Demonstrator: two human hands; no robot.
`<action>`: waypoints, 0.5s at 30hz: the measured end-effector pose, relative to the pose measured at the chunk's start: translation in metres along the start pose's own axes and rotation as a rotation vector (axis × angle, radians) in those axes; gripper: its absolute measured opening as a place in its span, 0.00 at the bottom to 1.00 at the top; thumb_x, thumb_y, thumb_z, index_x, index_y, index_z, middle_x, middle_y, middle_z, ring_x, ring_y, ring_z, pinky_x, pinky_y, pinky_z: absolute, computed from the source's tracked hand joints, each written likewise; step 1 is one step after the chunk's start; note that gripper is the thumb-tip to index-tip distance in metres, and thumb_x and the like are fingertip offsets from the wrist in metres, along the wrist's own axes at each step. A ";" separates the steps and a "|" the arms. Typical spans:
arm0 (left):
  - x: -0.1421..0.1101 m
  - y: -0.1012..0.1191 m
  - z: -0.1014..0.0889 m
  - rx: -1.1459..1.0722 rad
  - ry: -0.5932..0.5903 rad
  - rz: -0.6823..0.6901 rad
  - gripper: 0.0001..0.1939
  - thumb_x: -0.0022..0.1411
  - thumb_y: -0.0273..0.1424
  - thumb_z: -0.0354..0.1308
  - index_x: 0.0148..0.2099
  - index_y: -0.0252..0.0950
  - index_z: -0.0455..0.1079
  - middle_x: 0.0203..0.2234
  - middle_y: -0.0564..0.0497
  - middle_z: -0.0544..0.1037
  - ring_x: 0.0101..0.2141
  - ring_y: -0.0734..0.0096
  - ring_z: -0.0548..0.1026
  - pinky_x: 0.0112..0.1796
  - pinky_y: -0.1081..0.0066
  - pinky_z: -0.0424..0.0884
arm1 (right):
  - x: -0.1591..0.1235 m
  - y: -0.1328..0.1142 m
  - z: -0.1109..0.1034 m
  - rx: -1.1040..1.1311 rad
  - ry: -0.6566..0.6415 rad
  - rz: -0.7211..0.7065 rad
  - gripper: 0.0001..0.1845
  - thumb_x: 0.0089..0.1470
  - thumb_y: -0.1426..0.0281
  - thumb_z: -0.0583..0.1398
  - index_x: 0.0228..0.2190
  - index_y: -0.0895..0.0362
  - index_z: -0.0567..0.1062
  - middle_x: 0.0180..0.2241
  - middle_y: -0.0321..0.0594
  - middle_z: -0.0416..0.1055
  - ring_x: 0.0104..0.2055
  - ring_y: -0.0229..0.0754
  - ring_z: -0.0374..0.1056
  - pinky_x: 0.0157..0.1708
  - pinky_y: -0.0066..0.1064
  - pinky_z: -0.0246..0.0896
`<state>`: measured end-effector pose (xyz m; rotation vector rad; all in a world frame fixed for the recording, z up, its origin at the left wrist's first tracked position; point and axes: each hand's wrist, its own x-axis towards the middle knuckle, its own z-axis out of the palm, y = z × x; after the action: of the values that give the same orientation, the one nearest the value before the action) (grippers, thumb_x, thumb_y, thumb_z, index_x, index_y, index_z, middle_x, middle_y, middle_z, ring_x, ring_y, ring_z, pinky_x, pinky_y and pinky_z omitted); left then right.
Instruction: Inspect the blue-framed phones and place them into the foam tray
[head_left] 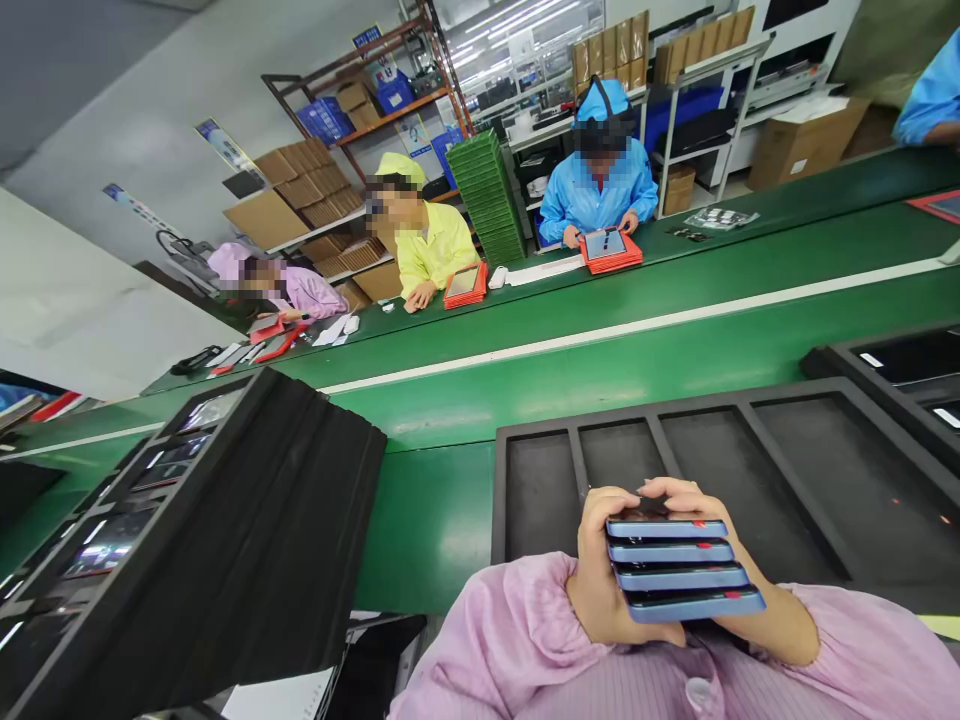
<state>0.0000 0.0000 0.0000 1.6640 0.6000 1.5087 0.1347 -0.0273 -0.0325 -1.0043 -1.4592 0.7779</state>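
Between my two hands is a stack of several smartphones with blue edges and small red marks. My left hand closes round the stack's left side, its thumb partly under the lowest phone. From the right, my right hand grips the same stack, its fingers curled over the far end. Directly beyond and beneath my hands lies a black foam tray with several bare rectangular compartments. The phones are held above the tray's near edge, close to my body.
A tall pile of black trays holding dark-screened devices stands at left. Another black tray with devices lies at far right. Beyond runs the green bench with a white rail. Across it, several people handle devices on red trays.
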 end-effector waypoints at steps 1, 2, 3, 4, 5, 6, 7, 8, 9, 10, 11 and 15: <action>0.000 0.001 0.000 -0.008 -0.004 -0.001 0.41 0.43 0.61 0.55 0.55 0.45 0.58 0.39 0.47 0.64 0.39 0.62 0.67 0.40 0.64 0.70 | -0.002 0.001 -0.001 -0.001 -0.010 0.019 0.23 0.50 0.54 0.60 0.43 0.51 0.61 0.47 0.47 0.62 0.52 0.50 0.60 0.47 0.42 0.63; 0.000 0.002 0.001 -0.009 -0.008 0.003 0.41 0.43 0.61 0.55 0.55 0.45 0.58 0.38 0.46 0.65 0.38 0.61 0.68 0.39 0.64 0.70 | -0.004 0.003 -0.002 0.001 -0.023 0.034 0.24 0.49 0.54 0.61 0.43 0.51 0.62 0.48 0.48 0.62 0.53 0.51 0.60 0.47 0.43 0.63; 0.000 0.002 0.000 -0.002 -0.014 0.010 0.40 0.43 0.60 0.56 0.55 0.44 0.58 0.38 0.46 0.65 0.37 0.61 0.68 0.38 0.64 0.70 | -0.005 0.004 -0.004 0.006 -0.038 0.043 0.25 0.48 0.54 0.62 0.43 0.51 0.62 0.48 0.48 0.62 0.53 0.52 0.59 0.47 0.43 0.63; 0.000 0.002 0.000 0.010 -0.024 0.022 0.40 0.44 0.60 0.56 0.55 0.44 0.58 0.38 0.46 0.65 0.37 0.61 0.68 0.38 0.64 0.70 | -0.006 0.005 -0.005 0.011 -0.054 0.047 0.25 0.47 0.54 0.62 0.43 0.51 0.62 0.48 0.48 0.62 0.53 0.52 0.59 0.48 0.44 0.62; -0.001 0.002 -0.001 0.022 -0.035 0.033 0.40 0.44 0.60 0.56 0.55 0.44 0.58 0.38 0.46 0.66 0.37 0.61 0.68 0.38 0.64 0.70 | -0.007 0.007 -0.006 0.014 -0.075 0.051 0.26 0.46 0.54 0.63 0.43 0.51 0.62 0.48 0.48 0.63 0.54 0.53 0.59 0.48 0.44 0.62; -0.001 0.001 -0.003 0.030 -0.047 0.045 0.41 0.43 0.60 0.57 0.55 0.44 0.57 0.38 0.47 0.66 0.38 0.61 0.69 0.39 0.64 0.70 | -0.007 0.008 -0.008 0.012 -0.096 0.059 0.27 0.45 0.54 0.64 0.43 0.51 0.63 0.48 0.47 0.63 0.54 0.53 0.59 0.49 0.44 0.62; -0.002 0.000 -0.004 0.036 -0.062 0.059 0.41 0.43 0.60 0.57 0.55 0.44 0.57 0.38 0.47 0.66 0.38 0.62 0.69 0.40 0.64 0.70 | -0.008 0.010 -0.009 0.005 -0.114 0.068 0.27 0.44 0.53 0.64 0.42 0.50 0.64 0.48 0.46 0.63 0.54 0.53 0.59 0.49 0.44 0.62; -0.004 -0.001 -0.005 0.042 -0.074 0.057 0.41 0.44 0.60 0.57 0.55 0.44 0.57 0.39 0.47 0.67 0.39 0.62 0.69 0.42 0.63 0.70 | -0.008 0.012 -0.011 -0.007 -0.129 0.078 0.27 0.43 0.53 0.64 0.42 0.50 0.64 0.48 0.46 0.64 0.54 0.53 0.59 0.49 0.44 0.62; -0.006 -0.002 -0.006 0.049 -0.074 0.059 0.41 0.44 0.60 0.57 0.56 0.44 0.57 0.39 0.47 0.67 0.39 0.61 0.69 0.42 0.63 0.69 | -0.008 0.013 -0.012 -0.024 -0.138 0.085 0.28 0.42 0.53 0.64 0.42 0.49 0.64 0.48 0.45 0.64 0.54 0.53 0.59 0.49 0.44 0.62; -0.007 -0.003 -0.007 0.060 -0.061 0.059 0.41 0.43 0.60 0.57 0.56 0.44 0.57 0.39 0.46 0.67 0.39 0.61 0.69 0.42 0.63 0.70 | -0.007 0.014 -0.013 -0.047 -0.148 0.089 0.28 0.42 0.53 0.64 0.43 0.50 0.65 0.48 0.45 0.64 0.54 0.53 0.60 0.48 0.44 0.63; -0.008 -0.003 -0.008 0.076 -0.047 0.059 0.42 0.43 0.60 0.57 0.55 0.43 0.58 0.39 0.46 0.67 0.39 0.61 0.69 0.41 0.63 0.70 | -0.006 0.014 -0.014 -0.073 -0.161 0.088 0.28 0.42 0.55 0.64 0.44 0.50 0.64 0.48 0.46 0.64 0.53 0.53 0.61 0.48 0.43 0.63; 0.002 0.001 -0.006 0.120 0.036 -0.058 0.44 0.40 0.62 0.58 0.52 0.37 0.61 0.36 0.46 0.69 0.35 0.63 0.71 0.37 0.65 0.72 | 0.010 0.002 -0.016 -0.230 -0.238 0.134 0.24 0.48 0.62 0.58 0.48 0.55 0.63 0.43 0.47 0.69 0.44 0.49 0.68 0.44 0.41 0.65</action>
<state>-0.0061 0.0026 0.0018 1.6980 0.7650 1.4891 0.1511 -0.0189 -0.0275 -1.2252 -1.7285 0.8624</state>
